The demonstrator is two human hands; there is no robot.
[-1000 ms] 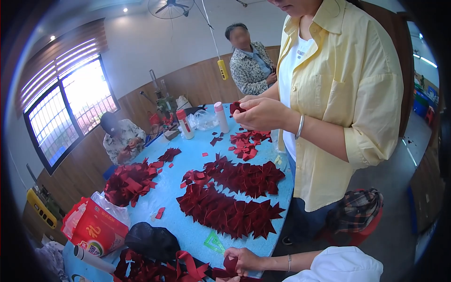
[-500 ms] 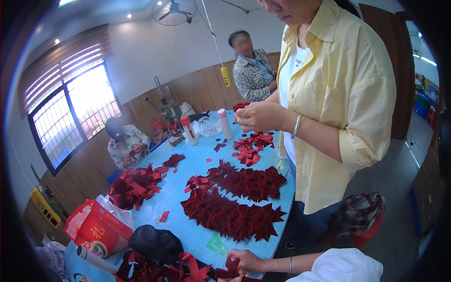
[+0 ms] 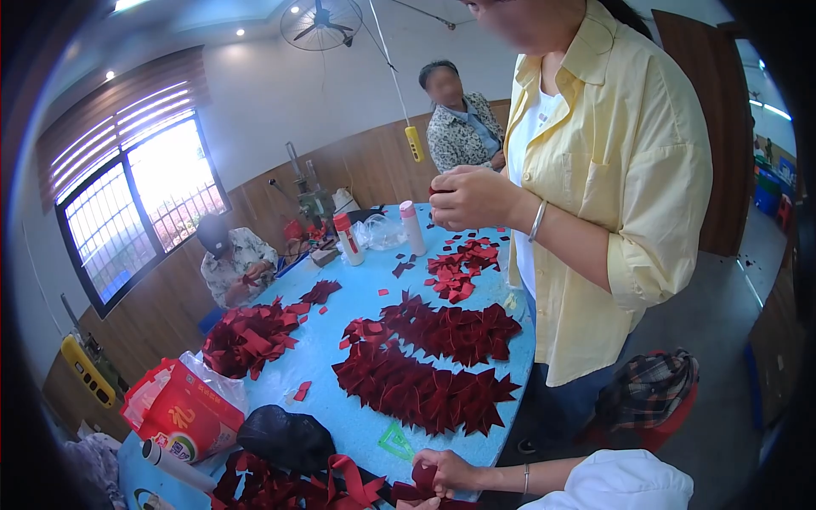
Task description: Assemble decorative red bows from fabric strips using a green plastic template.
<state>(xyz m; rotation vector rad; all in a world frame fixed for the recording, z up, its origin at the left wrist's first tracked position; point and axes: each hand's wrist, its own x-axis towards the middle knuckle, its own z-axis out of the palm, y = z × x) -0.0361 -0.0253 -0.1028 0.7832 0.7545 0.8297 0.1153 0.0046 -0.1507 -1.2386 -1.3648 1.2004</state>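
Note:
Near the lower edge, my right hand (image 3: pixel 445 473) pinches a dark red velvet ribbon piece (image 3: pixel 413 490), its fingers closed. Only some fingers of my left hand (image 3: pixel 418 505) show at the bottom edge, against the same piece; the rest is cut off. Just left lie a looped red ribbon (image 3: pixel 355 483) and a heap of dark red ribbon pieces (image 3: pixel 263 486). A green triangular ruler (image 3: pixel 395 441) rests beyond my right hand. Farther out, rows of dark red velvet bows (image 3: pixel 425 387) cover the middle of the blue table (image 3: pixel 310 361).
A black bag-like item (image 3: pixel 286 438), a white bottle (image 3: pixel 178 467) and a red gift bag (image 3: pixel 183 410) stand at the left. Two bottles (image 3: pixel 348 238) are at the back. A person in a yellow shirt (image 3: pixel 612 187) stands right, holding something dark red; two others are farther back.
The whole view has shifted slightly. The standing person's hands have closed more around the dark red piece. My hands stay at nearly the same place with the ribbon.

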